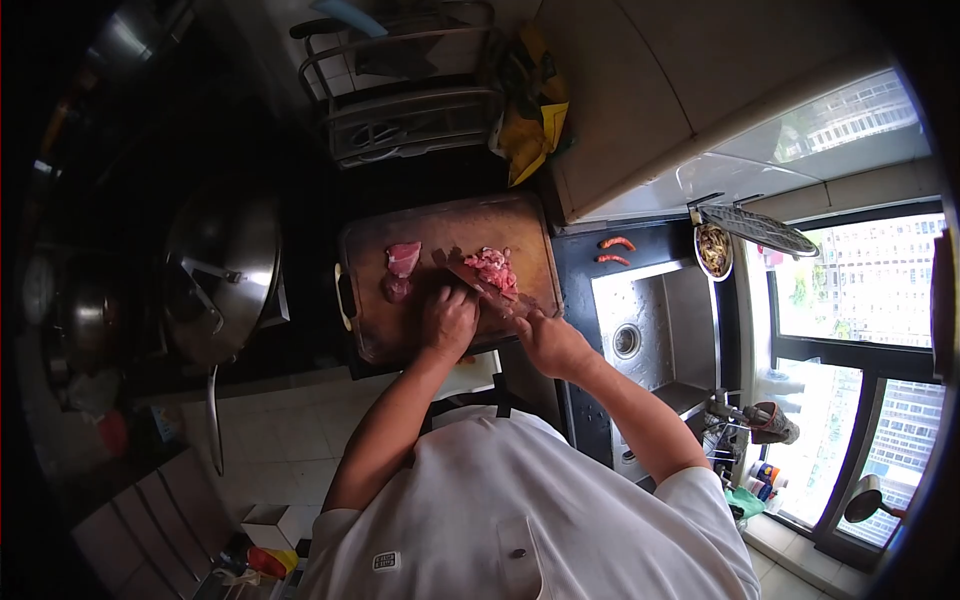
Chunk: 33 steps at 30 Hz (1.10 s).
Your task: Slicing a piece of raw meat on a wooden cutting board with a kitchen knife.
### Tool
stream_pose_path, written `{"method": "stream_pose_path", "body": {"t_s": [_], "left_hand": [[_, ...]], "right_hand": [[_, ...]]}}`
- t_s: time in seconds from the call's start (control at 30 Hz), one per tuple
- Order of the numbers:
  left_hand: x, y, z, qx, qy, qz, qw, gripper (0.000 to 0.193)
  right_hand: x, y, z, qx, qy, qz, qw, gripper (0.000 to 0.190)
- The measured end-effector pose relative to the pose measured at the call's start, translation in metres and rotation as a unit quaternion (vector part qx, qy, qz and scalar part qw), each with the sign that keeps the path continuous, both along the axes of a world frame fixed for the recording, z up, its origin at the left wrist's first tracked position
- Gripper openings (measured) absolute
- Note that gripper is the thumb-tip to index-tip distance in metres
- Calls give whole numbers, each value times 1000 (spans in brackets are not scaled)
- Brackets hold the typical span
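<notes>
On a brown cutting board (420, 330), my right hand (551, 345) grips the handle of a kitchen knife (480, 286), whose blade points up and left across the board. Beside the blade lies a pile of cut raw meat (493, 270). My left hand (450, 319) rests on the board close to the blade, its fingers bent; whether anything is under them is hidden. Left of that hand sit a larger piece of raw meat (403, 259) and a smaller, darker piece (397, 288).
A lidded metal pan (217, 300) stands at the left. Two orange-red peppers or similar pieces (616, 244) lie beside the steel sink (634, 311) at the right. Beyond the board are a metal rack (409, 97) and a yellow bag (536, 142). A small bowl (713, 251) is near the window.
</notes>
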State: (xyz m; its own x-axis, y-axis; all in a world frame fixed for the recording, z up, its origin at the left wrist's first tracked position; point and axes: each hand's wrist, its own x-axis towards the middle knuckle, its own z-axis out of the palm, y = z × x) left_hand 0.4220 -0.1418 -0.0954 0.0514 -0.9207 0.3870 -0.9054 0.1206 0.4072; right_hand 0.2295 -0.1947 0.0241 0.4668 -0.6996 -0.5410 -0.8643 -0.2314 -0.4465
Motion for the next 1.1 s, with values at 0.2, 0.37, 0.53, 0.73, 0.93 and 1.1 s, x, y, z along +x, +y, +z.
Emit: {"method": "stream_pose_path", "body": {"t_s": [0.2, 0.37, 0.53, 0.73, 0.93, 1.1], "left_hand": [[1, -4, -4, -6, -9, -17, 1000, 9], [0, 3, 5, 25, 4, -11, 1000, 9], [1, 4, 6, 13, -6, -6, 1000, 9], [2, 3, 2, 16, -12, -6, 1000, 8], [2, 1, -2, 24, -24, -23, 999, 7], [1, 5, 8, 41, -25, -9, 999, 7]], "right_hand": [[39, -8, -21, -25, -8, -25, 999, 57], [23, -25, -20, 49, -76, -51, 995, 58], [1, -8, 6, 96, -91, -62, 989, 58], [6, 9, -16, 0, -62, -22, 998, 58], [38, 4, -47, -31, -121, -97, 987, 53], [46, -21, -17, 118, -97, -105, 983, 66]]}}
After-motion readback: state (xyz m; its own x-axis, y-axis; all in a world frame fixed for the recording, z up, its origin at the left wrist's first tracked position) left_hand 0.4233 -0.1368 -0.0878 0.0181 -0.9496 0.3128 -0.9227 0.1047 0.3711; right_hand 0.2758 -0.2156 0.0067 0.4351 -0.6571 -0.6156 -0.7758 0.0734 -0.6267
